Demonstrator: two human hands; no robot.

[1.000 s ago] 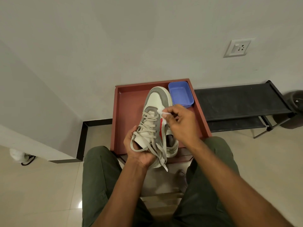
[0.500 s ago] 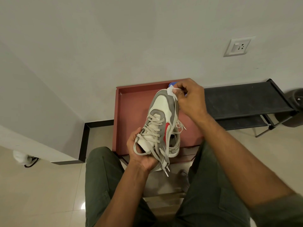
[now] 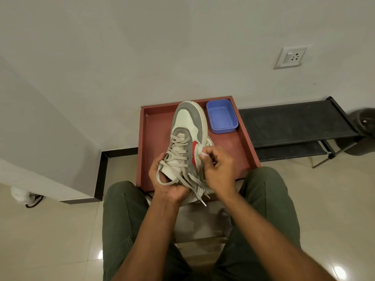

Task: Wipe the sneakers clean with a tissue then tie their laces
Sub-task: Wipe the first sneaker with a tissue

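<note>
Pale wall (image 3: pixel 142 47) with socket (image 3: pixel 290 57), black rack (image 3: pixel 294 122), glossy tiled floor (image 3: pixel 50 240)

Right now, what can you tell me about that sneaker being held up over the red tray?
The sneaker is white with grey panels and a red mark on its side; the upper looks like leather and suede. Its toe points away from the person, over the red tray. The beige laces hang loose and untied, ends trailing past the heel. The left hand grips the heel end from below, while the right hand pinches a small white tissue against its side beside the red mark.
</note>
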